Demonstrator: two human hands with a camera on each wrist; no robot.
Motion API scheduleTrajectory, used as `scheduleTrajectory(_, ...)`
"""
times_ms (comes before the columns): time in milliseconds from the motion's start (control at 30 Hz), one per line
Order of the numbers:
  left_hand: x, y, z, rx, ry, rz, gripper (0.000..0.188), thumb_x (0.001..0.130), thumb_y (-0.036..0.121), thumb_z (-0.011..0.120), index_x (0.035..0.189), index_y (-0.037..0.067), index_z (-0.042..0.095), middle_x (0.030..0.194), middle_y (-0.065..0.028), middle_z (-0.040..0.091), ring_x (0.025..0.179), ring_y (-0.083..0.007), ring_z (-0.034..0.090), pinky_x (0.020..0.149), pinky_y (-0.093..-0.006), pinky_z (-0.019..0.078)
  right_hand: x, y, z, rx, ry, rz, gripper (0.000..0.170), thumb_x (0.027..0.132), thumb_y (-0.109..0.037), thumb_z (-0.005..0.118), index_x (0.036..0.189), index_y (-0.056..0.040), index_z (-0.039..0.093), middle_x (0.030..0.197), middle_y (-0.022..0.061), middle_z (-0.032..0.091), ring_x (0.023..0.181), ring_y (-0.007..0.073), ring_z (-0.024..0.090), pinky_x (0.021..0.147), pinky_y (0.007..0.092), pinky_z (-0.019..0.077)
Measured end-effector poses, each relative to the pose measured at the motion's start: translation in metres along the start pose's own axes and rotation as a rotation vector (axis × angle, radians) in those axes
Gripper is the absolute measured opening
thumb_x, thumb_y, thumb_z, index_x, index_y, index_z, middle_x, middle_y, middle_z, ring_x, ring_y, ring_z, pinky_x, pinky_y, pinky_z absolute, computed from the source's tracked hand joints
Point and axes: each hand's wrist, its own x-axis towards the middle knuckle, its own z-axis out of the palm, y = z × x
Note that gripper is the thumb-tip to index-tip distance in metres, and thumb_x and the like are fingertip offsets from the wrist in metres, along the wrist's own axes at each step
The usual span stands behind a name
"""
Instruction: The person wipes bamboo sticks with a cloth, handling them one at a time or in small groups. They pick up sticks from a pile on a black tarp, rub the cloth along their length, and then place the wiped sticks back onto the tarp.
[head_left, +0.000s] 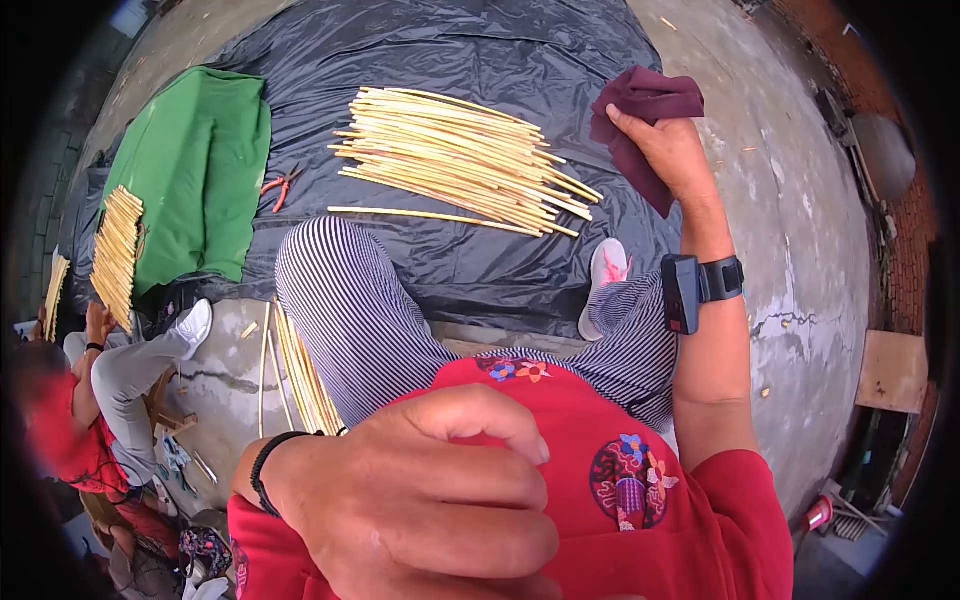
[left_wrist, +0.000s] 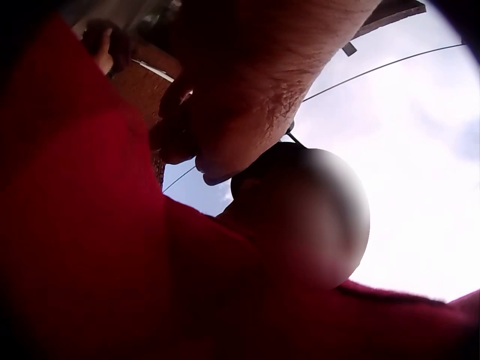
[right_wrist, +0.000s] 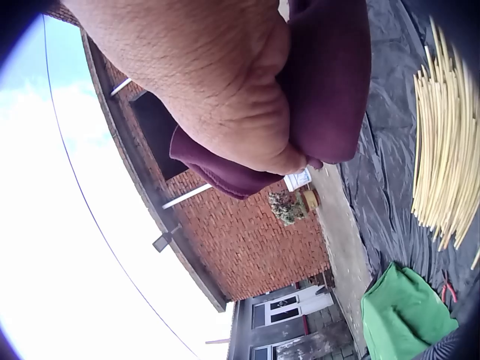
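In the head view my right hand [head_left: 672,152] is raised at the upper right, gripping a folded maroon cloth [head_left: 655,97] with the thumb laid over it. The right wrist view shows this hand [right_wrist: 217,82] from close up, with the cloth [right_wrist: 330,82] hanging on both sides of it. My left hand [head_left: 430,490] is in front of the red shirt, near the head camera, its fingers loosely bent and nothing visible in them. From below, the left wrist view shows the dark underside of the left hand [left_wrist: 240,97].
Thin peeled sticks [head_left: 450,155] lie in a pile on a black plastic sheet [head_left: 400,60]. Red-handled pliers [head_left: 281,187] lie beside a green cloth [head_left: 200,180]. More sticks [head_left: 310,380] lie by my knee. At the left sits a person [head_left: 125,400] near a stick bundle.
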Motion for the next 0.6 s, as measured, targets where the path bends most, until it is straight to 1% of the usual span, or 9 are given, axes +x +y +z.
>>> scheduleTrajectory(67,0.006,-0.005,0.003,-0.008,-0.009,0.012,0.023,0.089,0.01,0.055,0.11,0.002,0.061,0.088,-0.0091,0.065,0.071,-0.0144,0.061,0.072,-0.0281,0.0493,0.004,0.007,0.004,0.08,-0.107,0.025,0.033,0.08,-0.032,0.068,0.098,-0.0039,0.068,0.091,0.0145,0.069,0.081,0.0256,0.066,0.071,0.0337,0.0494)
scheduleTrajectory(133,0.012,-0.009,0.004,-0.021,-0.017,0.03,0.023,0.089,0.01,0.055,0.11,0.002,0.062,0.088,-0.0094,0.065,0.071,-0.0145,0.062,0.072,-0.028,0.0494,0.007,0.007,0.006,0.098,-0.201,0.049,0.032,0.084,-0.022,0.069,0.108,-0.0011,0.063,0.094,0.0025,0.066,0.084,0.0094,0.058,0.072,0.0265,0.0477)
scheduleTrajectory(300,0.022,-0.038,-0.016,-0.106,0.048,-0.004,0.023,0.088,0.01,0.056,0.109,0.003,0.062,0.089,-0.0101,0.066,0.069,-0.0146,0.062,0.071,-0.0278,0.0497,0.001,-0.01,-0.007,0.068,-0.114,-0.011,0.035,0.083,-0.022,0.071,0.109,-0.0007,0.061,0.098,0.0024,0.065,0.09,0.0101,0.056,0.078,0.0272,0.0465)
scheduleTrajectory(367,0.026,-0.08,-0.022,-0.224,0.15,-0.196,0.023,0.087,0.009,0.056,0.109,0.003,0.062,0.089,-0.0104,0.066,0.069,-0.0147,0.062,0.07,-0.0278,0.0499,-0.001,-0.011,-0.009,0.138,-0.096,-0.002,0.035,0.083,-0.022,0.071,0.109,-0.001,0.062,0.098,0.0025,0.065,0.088,0.0103,0.057,0.077,0.0278,0.0469)
scheduleTrajectory(433,0.022,-0.154,-0.023,-0.511,0.153,-0.745,0.029,0.09,0.012,0.055,0.116,0.0,0.059,0.088,-0.0063,0.064,0.075,-0.0117,0.06,0.073,-0.0251,0.0487,-0.002,-0.021,-0.011,0.155,-0.097,0.026,0.033,0.083,-0.021,0.071,0.108,-0.0015,0.062,0.097,0.0031,0.066,0.086,0.0107,0.058,0.076,0.0285,0.0474)
scheduleTrajectory(467,0.009,-0.203,-0.02,-0.559,0.123,-0.885,0.029,0.092,0.015,0.052,0.116,0.001,0.058,0.086,-0.003,0.061,0.08,-0.01,0.057,0.076,-0.0237,0.0475,-0.002,-0.023,-0.011,0.091,-0.1,0.021,0.033,0.083,-0.021,0.071,0.108,-0.0015,0.063,0.097,0.0036,0.066,0.085,0.0112,0.058,0.076,0.0289,0.0476)
scheduleTrajectory(500,-0.008,-0.247,-0.015,-0.407,0.05,-1.041,0.027,0.091,0.015,0.052,0.114,0.003,0.058,0.089,-0.0029,0.062,0.083,-0.0103,0.057,0.078,-0.0245,0.0464,-0.001,-0.024,-0.011,0.028,-0.102,0.016,0.032,0.082,-0.02,0.071,0.107,-0.0016,0.063,0.096,0.0041,0.066,0.085,0.0117,0.059,0.076,0.0292,0.0478)
scheduleTrajectory(567,-0.04,-0.308,0.002,-0.45,0.173,-1.363,0.023,0.09,0.015,0.054,0.11,0.006,0.059,0.09,-0.0023,0.063,0.085,-0.0108,0.058,0.08,-0.0259,0.0454,0.001,-0.02,-0.006,-0.062,-0.075,-0.018,0.029,0.081,-0.019,0.07,0.103,-0.0017,0.063,0.092,0.0067,0.067,0.083,0.0152,0.061,0.075,0.0302,0.0482)
scheduleTrajectory(600,-0.066,-0.336,0.014,-0.509,0.216,-1.4,0.02,0.088,0.014,0.055,0.106,0.008,0.06,0.091,-0.0019,0.064,0.086,-0.0114,0.058,0.081,-0.0267,0.0443,0.001,-0.02,-0.003,-0.116,-0.083,-0.017,0.028,0.081,-0.019,0.07,0.103,-0.0019,0.063,0.091,0.0074,0.067,0.082,0.0163,0.061,0.075,0.0304,0.0483)
